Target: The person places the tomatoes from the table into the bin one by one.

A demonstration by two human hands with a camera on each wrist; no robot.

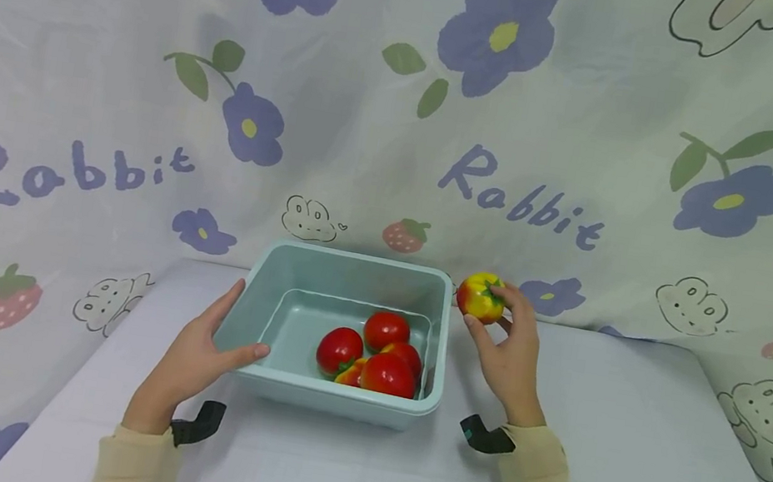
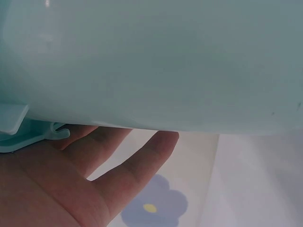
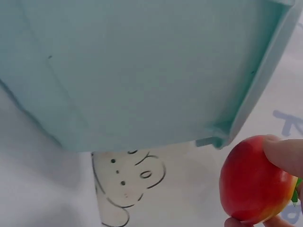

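Observation:
A light blue-green plastic bin [image 1: 338,400] is in the middle of the head view. My left hand [image 1: 185,365] holds its left side, thumb over the front rim and fingers along the outer wall, as the left wrist view also shows. Beyond the bin's right rim, my right hand [image 1: 513,362] pinches a red and yellow bell pepper [image 1: 475,295] with a green stem between thumb and fingers. In the right wrist view the pepper [image 3: 251,182] appears beside the bin's rim corner. Several red tomatoes [image 1: 387,330] lie inside, toward the front right, with another red-yellow pepper [image 1: 352,372] partly hidden among them.
The bin is over a white-covered table [image 1: 624,464]. Behind the table hangs a pale curtain [image 1: 359,127] printed with flowers, rabbits and lettering. A dark camera mount [image 1: 198,424] sits at the left wrist, and a similar mount [image 1: 486,437] at the right.

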